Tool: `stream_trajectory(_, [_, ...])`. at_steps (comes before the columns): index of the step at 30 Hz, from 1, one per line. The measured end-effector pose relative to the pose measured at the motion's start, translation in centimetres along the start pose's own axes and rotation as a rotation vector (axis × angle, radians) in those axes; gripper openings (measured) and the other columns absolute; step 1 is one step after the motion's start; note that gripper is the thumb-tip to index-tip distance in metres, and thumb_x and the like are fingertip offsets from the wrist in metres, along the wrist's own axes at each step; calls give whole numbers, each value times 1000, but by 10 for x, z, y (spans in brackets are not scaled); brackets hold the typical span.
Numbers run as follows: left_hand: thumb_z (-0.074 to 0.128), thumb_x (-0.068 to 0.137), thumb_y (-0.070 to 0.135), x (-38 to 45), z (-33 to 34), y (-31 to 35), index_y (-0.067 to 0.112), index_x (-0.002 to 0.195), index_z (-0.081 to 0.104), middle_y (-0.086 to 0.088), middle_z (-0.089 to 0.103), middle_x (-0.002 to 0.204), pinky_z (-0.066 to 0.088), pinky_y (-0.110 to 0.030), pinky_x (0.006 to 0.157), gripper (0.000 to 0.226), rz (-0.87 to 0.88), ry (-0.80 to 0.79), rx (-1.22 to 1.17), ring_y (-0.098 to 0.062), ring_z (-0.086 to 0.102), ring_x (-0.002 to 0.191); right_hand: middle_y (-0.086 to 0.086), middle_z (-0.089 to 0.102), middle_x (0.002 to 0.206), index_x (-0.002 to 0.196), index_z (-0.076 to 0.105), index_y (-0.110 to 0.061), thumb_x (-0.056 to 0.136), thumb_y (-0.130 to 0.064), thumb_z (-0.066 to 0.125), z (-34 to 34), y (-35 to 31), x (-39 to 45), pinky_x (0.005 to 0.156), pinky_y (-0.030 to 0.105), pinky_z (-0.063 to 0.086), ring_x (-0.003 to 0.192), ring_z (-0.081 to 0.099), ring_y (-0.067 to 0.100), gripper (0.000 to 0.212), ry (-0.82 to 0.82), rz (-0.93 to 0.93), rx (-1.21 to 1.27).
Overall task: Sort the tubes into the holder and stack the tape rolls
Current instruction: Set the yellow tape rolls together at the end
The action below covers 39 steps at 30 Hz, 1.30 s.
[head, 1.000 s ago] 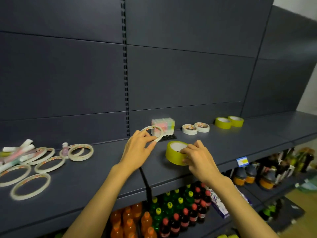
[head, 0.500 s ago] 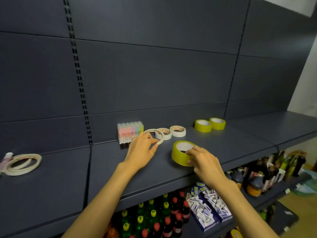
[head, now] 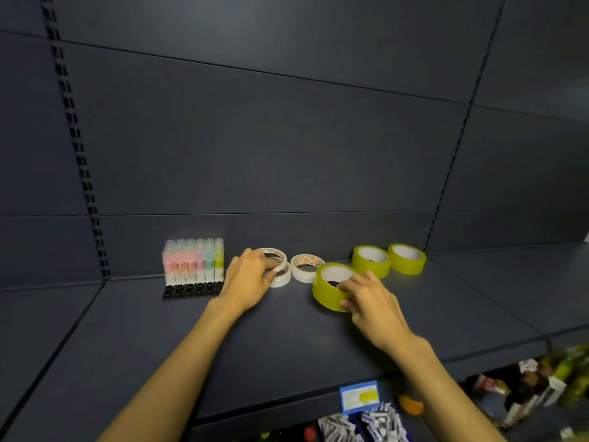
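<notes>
My left hand [head: 248, 280] grips a thin white tape ring [head: 276, 258] and holds it on top of a white tape roll [head: 282, 279] on the dark shelf [head: 287, 339]. A second white tape roll [head: 306, 267] lies just to its right. My right hand [head: 371, 303] grips a yellow tape roll [head: 328, 290], tilted, with its lower edge near the shelf. Two more yellow tape rolls [head: 371, 260] [head: 407, 258] lie flat behind it. A black holder [head: 191, 290] with several pastel tubes [head: 192, 264] stands upright to the left of my left hand.
The dark back panel [head: 287, 138] rises right behind the rolls. A blue price tag [head: 359, 396] hangs on the shelf's front edge. Below the shelf are small packets [head: 363, 425] and blurred bottles [head: 541, 390].
The view has swung right, so the loose rings and tubes at the left are out of sight. My left hand carried the thin ring onto the white roll. My right hand brought the yellow roll nearer the two yellow rolls.
</notes>
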<state>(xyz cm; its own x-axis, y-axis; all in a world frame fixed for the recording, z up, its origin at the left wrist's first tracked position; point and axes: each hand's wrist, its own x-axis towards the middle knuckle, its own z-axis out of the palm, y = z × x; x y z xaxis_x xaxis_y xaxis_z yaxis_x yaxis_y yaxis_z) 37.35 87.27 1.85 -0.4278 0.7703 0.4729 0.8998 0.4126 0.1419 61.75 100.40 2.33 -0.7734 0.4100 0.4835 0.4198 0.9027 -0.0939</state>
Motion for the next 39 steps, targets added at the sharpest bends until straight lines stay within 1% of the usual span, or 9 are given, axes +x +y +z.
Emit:
stream_trajectory(4, [54,98,38,16,11,9,37,117,70,2,63,111,45,-39,81,25,-29,-19,7,-25,52,103,-8,62,109,116,66,-23,90,-22,68,4,30,20,69,35,47,109,44,20,27,10,-17,-10])
stream_trajectory(11, [52,94,33,27,30,14,31,108,73,4,64,104,29,-32,71,25,-114,-103,73,-22,49,98,-4,60,116,118,65,-21,92,-19,66,8,69,46,73,37,49,110,50,21,26,-2,-7,101])
stream_trajectory(15, [53,85,28,26,29,21,35,108,73,3,67,103,33,-31,71,31,-160,-112,57,-18,41,87,-2,60,116,118,65,-19,93,-18,65,14,88,59,77,37,50,112,50,22,26,2,-21,126])
stream_trajectory(21, [51,83,39,26,27,32,35,117,71,5,65,110,40,-34,82,40,-241,-61,109,-19,52,104,0,61,116,120,65,-18,93,-17,64,11,123,83,76,37,47,109,49,23,27,28,-11,99])
stream_trajectory(24, [49,82,43,31,27,45,35,114,70,11,63,114,39,-34,84,40,-206,10,19,-19,53,108,-1,59,119,122,63,-19,94,-18,62,8,144,98,75,39,50,114,47,23,28,12,12,88])
stream_trajectory(27, [49,84,41,38,27,64,33,117,69,14,62,119,42,-35,90,39,-114,-5,-49,-14,53,109,1,60,120,124,64,-18,94,-18,62,10,166,111,77,45,52,114,47,25,31,-2,31,85])
stream_trajectory(31, [59,88,32,48,28,90,30,122,67,16,59,123,37,-28,91,35,-78,-2,-104,-10,50,115,3,61,120,125,64,-17,93,-17,62,20,189,118,81,45,52,113,48,26,31,-37,20,70])
stream_trajectory(34, [61,89,29,55,25,106,29,122,67,13,59,125,40,-35,99,34,-66,-4,-127,-12,49,117,3,61,121,125,64,-17,94,-18,61,26,198,120,83,44,51,114,48,25,31,-61,1,88])
stream_trajectory(39, [58,88,30,58,22,119,29,118,69,13,60,122,42,-38,99,32,-66,6,-140,-12,50,113,0,59,123,129,62,-20,96,-20,61,35,200,119,84,40,50,118,46,22,33,-100,-35,130])
